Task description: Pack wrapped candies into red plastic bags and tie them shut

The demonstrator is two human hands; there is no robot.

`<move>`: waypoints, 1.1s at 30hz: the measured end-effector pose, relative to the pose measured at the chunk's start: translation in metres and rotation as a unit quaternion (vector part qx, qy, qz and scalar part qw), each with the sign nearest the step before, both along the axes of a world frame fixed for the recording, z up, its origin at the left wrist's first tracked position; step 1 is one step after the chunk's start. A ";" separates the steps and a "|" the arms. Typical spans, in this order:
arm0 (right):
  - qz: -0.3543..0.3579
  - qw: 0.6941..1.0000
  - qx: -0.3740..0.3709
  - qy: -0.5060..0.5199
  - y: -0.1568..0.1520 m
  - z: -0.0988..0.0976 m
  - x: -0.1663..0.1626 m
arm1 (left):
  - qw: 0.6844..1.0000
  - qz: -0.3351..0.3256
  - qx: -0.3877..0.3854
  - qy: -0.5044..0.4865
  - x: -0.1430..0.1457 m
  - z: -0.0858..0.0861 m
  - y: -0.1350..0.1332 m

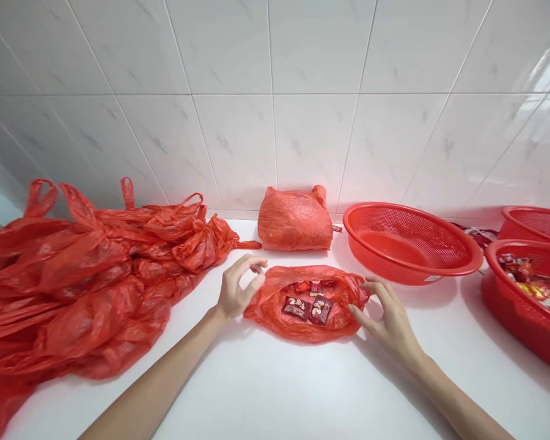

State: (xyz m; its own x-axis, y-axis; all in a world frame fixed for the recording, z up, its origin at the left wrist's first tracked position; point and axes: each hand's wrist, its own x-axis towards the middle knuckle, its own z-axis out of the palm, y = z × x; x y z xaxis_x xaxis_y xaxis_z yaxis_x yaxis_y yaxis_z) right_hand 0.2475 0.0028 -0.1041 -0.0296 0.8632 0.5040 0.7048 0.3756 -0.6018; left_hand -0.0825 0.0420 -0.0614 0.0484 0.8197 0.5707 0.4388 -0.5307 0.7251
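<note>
A red plastic bag (pixel 302 332) lies on the white table with its mouth spread open. Inside it are several small wrapped candies, among them two dark maroon packets (pixel 321 310) with white print. My left hand (pixel 239 287) is at the bag's left edge, fingers curved and thumb apart from them, holding nothing. At the opposite edge, my right hand (pixel 389 315) touches the rim with thumb and forefinger apart, the thumb reaching over the opening. Some of its other fingers are hidden.
A heap of red plastic bags (pixel 105 287) covers the left side. Against the tiled wall stands a filled red bag (pixel 296 220). To the right are a red mesh basket (pixel 412 269), a red basket (pixel 508 318) with wrapped sweets, and another red basket (pixel 531 215) behind it.
</note>
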 end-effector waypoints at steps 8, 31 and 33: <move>0.039 0.995 -0.079 -0.056 0.004 0.000 0.008 | 0.959 -0.149 0.058 0.233 0.010 -0.001 -0.006; 0.094 0.983 -0.070 0.141 0.007 0.009 0.017 | 0.926 -0.131 -0.049 0.350 -0.019 0.019 0.002; 0.091 0.986 -0.063 0.127 0.007 0.008 0.017 | 0.919 -0.118 -0.064 0.370 -0.021 0.019 0.003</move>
